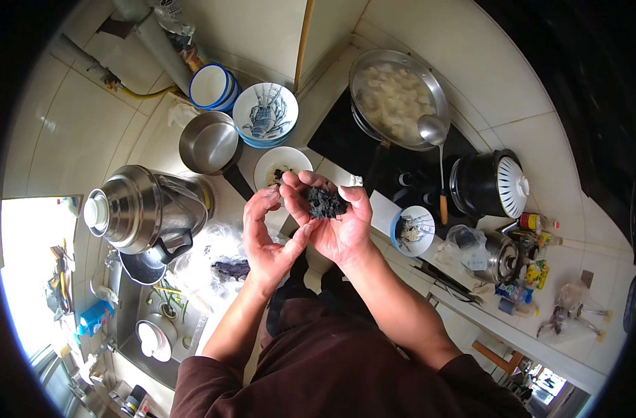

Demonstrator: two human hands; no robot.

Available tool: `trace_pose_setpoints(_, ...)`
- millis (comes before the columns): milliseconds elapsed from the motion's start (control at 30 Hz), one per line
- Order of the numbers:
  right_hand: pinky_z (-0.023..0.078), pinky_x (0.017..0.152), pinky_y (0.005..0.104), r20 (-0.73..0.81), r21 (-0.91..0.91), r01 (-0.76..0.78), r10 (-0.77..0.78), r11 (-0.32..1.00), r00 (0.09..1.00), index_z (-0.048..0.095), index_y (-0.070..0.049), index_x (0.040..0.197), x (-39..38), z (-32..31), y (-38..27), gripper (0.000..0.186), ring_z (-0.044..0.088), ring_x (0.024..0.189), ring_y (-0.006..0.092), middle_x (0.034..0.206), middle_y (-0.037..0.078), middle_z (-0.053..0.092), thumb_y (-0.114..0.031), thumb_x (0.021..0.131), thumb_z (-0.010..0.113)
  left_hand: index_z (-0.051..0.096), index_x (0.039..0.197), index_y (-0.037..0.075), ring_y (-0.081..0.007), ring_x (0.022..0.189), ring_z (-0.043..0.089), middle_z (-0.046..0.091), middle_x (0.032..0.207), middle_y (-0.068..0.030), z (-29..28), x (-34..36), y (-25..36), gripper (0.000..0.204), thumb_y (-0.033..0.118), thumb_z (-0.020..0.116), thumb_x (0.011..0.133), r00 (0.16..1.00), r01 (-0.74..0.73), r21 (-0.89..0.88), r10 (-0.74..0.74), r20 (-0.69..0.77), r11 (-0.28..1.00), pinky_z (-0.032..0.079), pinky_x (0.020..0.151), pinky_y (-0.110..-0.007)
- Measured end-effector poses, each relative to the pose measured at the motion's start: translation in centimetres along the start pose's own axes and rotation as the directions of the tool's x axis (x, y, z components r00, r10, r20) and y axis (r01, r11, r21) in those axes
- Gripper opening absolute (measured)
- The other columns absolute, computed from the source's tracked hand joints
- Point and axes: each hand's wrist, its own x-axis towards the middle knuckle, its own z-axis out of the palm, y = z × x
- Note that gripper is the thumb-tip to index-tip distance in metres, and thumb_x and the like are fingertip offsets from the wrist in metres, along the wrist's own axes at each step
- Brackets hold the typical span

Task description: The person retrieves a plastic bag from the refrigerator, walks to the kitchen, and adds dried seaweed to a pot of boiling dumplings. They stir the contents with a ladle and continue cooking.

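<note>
In the middle of the head view, a black, crumbly clump of dried seaweed rests in the cupped palm of my right hand, whose fingers and thumb curl around it. Close beside it is my left hand, its fingers bent and apart from the thumb, with nothing seen in them. The left thumb touches the edge of my right hand. Just beyond both hands stands a white bowl with small dark and pale bits inside, partly hidden by my fingers. A dark seaweed piece lies by clear plastic at left.
A pan of dumplings sits on the black stove, a ladle across its rim. Nearby are a saucepan, stacked bowls, a steel thermos, a patterned bowl, a black pot and a sink.
</note>
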Motion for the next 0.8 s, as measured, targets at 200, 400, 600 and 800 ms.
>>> trace_pose_setpoints(200, 0.040, 0.113, 0.0424, 0.013, -0.027, 0.034, -0.034, 0.999, 0.999, 0.056, 0.008, 0.125, -1.0, 0.6, -0.3, 0.059, 0.053, 0.126, 0.0346, 0.131, 0.024, 0.056, -0.034, 0.084, 0.057, 0.052, 0.124, 0.003, -0.0243, 0.117, 0.052, 0.054, 0.127, -0.0143, 0.7, -0.3, 0.4, 0.065, 0.011, 0.086, 0.070, 1.000, 0.016, -0.063, -0.015, 0.028, 0.998, 0.045, 0.093, -0.035)
trace_pose_setpoints(400, 0.041, 0.112, 0.0434, -0.203, -0.018, 0.014, -0.017, 1.000, 0.979, 0.058, 0.004, 0.121, -2.2, 0.1, 0.4, 0.052, 0.054, 0.125, 0.0335, 0.125, 0.021, 0.060, -0.038, 0.089, 0.056, 0.048, 0.119, 0.002, -0.0203, 0.106, 0.052, 0.051, 0.117, -0.0109, 1.0, -2.7, 0.8, 0.056, 0.006, 0.082, 0.075, 0.996, 0.088, -0.091, -0.087, 0.010, 0.992, 0.044, 0.092, -0.033)
trace_pose_setpoints(600, 0.053, 0.096, 0.0381, -0.513, -0.065, 0.016, -0.047, 0.998, 0.857, 0.060, 0.000, 0.100, -2.5, -2.4, 2.3, 0.040, 0.064, 0.101, 0.0292, 0.102, 0.015, 0.065, -0.040, 0.097, 0.058, 0.045, 0.123, 0.006, -0.0168, 0.105, 0.053, 0.053, 0.115, -0.0078, 1.5, -6.1, 0.7, 0.043, -0.001, 0.066, 0.086, 0.867, 0.434, -0.463, -0.498, -0.017, 0.773, 0.045, 0.091, -0.034)
trace_pose_setpoints(800, 0.053, 0.092, 0.0379, -0.629, -0.331, -0.026, -0.201, 0.943, 0.751, 0.056, -0.004, 0.103, 4.0, -9.8, 3.1, 0.035, 0.060, 0.096, 0.0252, 0.100, 0.012, 0.060, -0.035, 0.092, 0.068, 0.039, 0.135, 0.006, -0.0180, 0.101, 0.058, 0.053, 0.129, -0.0106, 2.1, -7.1, -2.5, 0.043, 0.029, 0.048, 0.100, 0.620, 0.629, -0.615, -0.784, 0.027, 0.475, 0.046, 0.084, -0.034)
